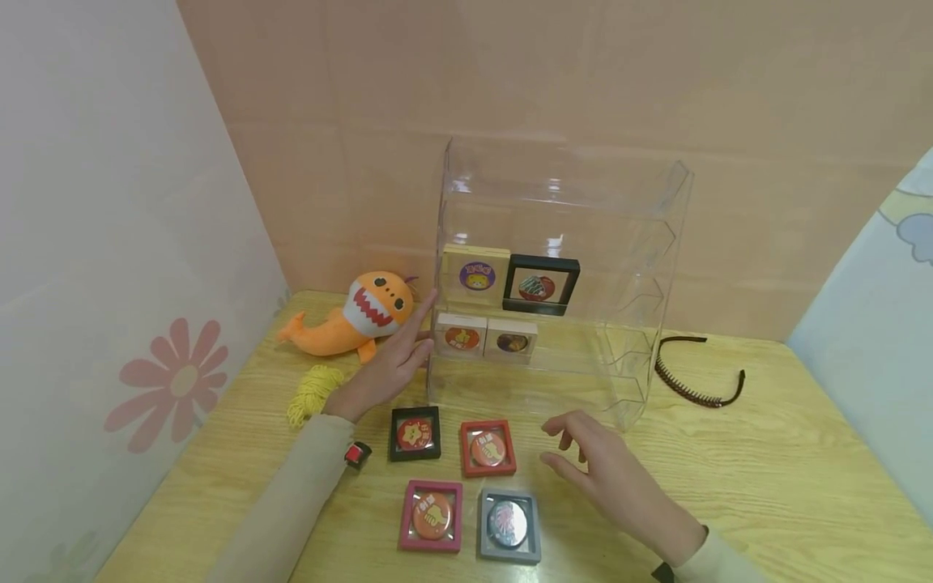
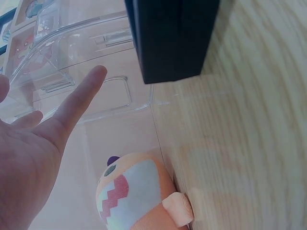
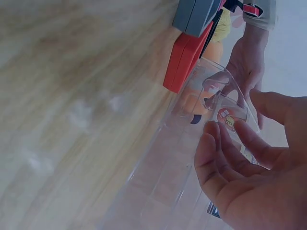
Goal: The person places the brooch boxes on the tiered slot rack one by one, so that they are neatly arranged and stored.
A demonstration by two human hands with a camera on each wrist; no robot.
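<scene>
A clear tiered display rack (image 1: 568,389) stands on the table. My left hand (image 1: 389,363) rests at its left side, fingers extended along the panel. On one tier sit a yellow-framed badge (image 1: 477,277) and a black-framed badge (image 1: 540,285); on the tier below are two white-framed badges, one orange (image 1: 462,338) and one dark (image 1: 512,342). Right of a red-framed badge (image 1: 487,448) hovers my right hand (image 1: 601,470), fingers loosely bent and holding nothing. Also lying on the table are a black-framed (image 1: 415,435), a pink-framed (image 1: 432,516) and a grey-framed badge (image 1: 509,525).
An orange shark plush (image 1: 350,320) lies left of the rack, behind my left forearm. Nearby is a bundle of yellow cord (image 1: 315,393). To the rack's right lies a dark toothed headband (image 1: 688,393). Walls border the table at back and sides.
</scene>
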